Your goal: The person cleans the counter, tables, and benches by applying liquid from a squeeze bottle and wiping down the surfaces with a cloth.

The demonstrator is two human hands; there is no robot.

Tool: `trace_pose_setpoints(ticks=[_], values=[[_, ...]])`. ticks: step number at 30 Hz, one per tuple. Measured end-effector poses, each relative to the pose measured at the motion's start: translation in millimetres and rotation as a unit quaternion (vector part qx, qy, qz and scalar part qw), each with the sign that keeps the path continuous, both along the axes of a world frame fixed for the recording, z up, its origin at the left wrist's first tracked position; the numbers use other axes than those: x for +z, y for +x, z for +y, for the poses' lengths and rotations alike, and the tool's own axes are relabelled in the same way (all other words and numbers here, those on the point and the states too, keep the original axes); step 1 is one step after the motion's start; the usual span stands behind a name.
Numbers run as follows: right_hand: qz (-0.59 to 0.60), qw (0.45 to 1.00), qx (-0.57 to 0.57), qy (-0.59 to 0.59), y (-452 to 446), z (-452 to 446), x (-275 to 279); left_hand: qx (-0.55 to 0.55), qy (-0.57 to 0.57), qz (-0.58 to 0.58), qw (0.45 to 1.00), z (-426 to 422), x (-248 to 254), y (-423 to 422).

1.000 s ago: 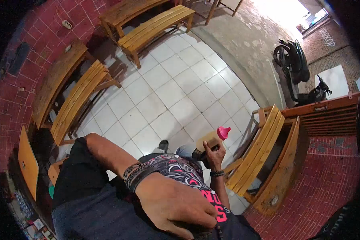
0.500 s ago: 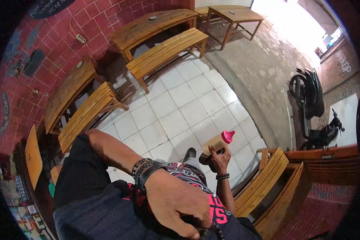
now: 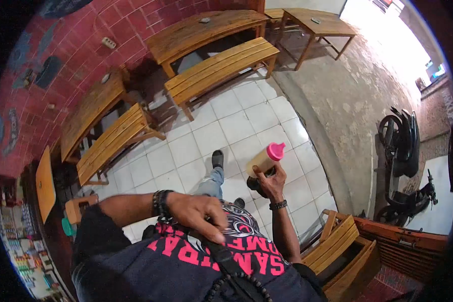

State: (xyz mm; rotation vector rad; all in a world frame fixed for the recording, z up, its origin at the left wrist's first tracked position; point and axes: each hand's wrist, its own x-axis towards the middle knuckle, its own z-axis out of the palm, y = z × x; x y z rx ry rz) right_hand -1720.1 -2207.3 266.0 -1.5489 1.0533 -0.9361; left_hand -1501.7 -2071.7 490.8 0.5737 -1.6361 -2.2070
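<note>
The right hand (image 3: 271,184) holds the bottle (image 3: 259,162), pink cap (image 3: 276,151) on, above the tiled floor (image 3: 199,145), not set down; the left hand (image 3: 197,211) is curled at the black strap (image 3: 220,255), its grip unclear.

Red tiled wall (image 3: 80,53), wooden benches (image 3: 222,69), white tiled floor (image 3: 236,125)

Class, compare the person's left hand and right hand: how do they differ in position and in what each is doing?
Position: the left hand is bent in close over the dark shirt, while the right hand is held out, seen against the tiled floor.
Action: the right hand grips a bottle with a pink top; the left hand is curled by a dark strap, its grip unclear.
Shared: dark bracelets at both wrists.
</note>
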Motion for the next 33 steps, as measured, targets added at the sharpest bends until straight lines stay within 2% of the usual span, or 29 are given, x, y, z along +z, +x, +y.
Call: trace_pose_setpoints(ticks=[2, 4, 6, 8, 9, 10, 13, 15, 16, 18, 19, 20, 21, 22, 24, 25, 28, 30, 32, 33], values=[[0.024, 1.0, -0.003, -0.016, 19, -26, 9, 0.01, 0.025, -0.006, 1.0, -9, -17, 29], [-0.014, 1.0, 0.024, 0.001, 47, -55, 18, 0.071, 0.007, 0.001, 0.997, -31, -28, 57], [-0.018, 1.0, 0.021, 0.005, 79, -82, 39, 0.043, 0.0, -0.001, 0.999, -63, -34, 87], [-0.021, 0.998, 0.026, -0.051, 110, -112, 53, 0.059, -0.015, 0.02, 0.998, -97, -27, 112], [-0.06, 0.996, 0.033, -0.049, 128, -125, 60, 0.076, -0.057, -0.04, 0.995, -119, -19, 132], [-0.055, 0.997, 0.03, -0.046, 143, -138, 67, 0.139, -0.07, -0.081, 0.985, -136, -17, 147], [-0.035, 0.99, 0.075, -0.112, 189, -177, 80, 0.338, -0.217, -0.207, 0.892, -192, -27, 190], [-0.048, 0.989, 0.083, -0.109, 220, -195, 88, 0.416, -0.279, -0.274, 0.821, -225, -42, 211], [-0.063, 0.988, 0.093, -0.104, 234, -201, 92, 0.417, -0.274, -0.271, 0.823, -239, -49, 217], [-0.051, 0.987, 0.1, -0.116, 260, -216, 100, 0.483, -0.299, -0.256, 0.782, -266, -66, 229], [-0.036, 0.979, 0.114, -0.163, 273, -223, 102, 0.491, -0.319, -0.244, 0.774, -276, -80, 237], [-0.021, 0.969, 0.128, -0.21, 283, -230, 103, 0.504, -0.446, -0.219, 0.706, -289, -91, 242], [0.036, 0.971, 0.138, -0.191, 292, -237, 96, 0.52, -0.406, -0.219, 0.719, -296, -98, 250], [0.038, 0.971, 0.139, -0.19, 301, -248, 93, 0.534, -0.365, -0.218, 0.731, -302, -101, 255], [0.046, 0.961, 0.185, -0.198, 317, -273, 88, 0.561, -0.396, -0.231, 0.689, -318, -103, 271], [0.026, 0.965, 0.203, -0.164, 327, -284, 94, 0.563, -0.417, -0.269, 0.661, -325, -103, 281], [0.059, 0.953, 0.234, -0.184, 346, -328, 84, 0.591, -0.337, -0.304, 0.667, -351, -120, 314], [0.072, 0.954, 0.224, -0.187, 356, -362, 58, 0.62, -0.314, -0.3, 0.653, -380, -137, 341], [0.124, 0.965, 0.149, -0.175, 370, -398, 28, 0.678, -0.21, -0.258, 0.655, -405, -151, 364], [0.14, 0.968, 0.139, -0.157, 374, -417, 17, 0.685, -0.211, -0.266, 0.645, -418, -157, 374]])
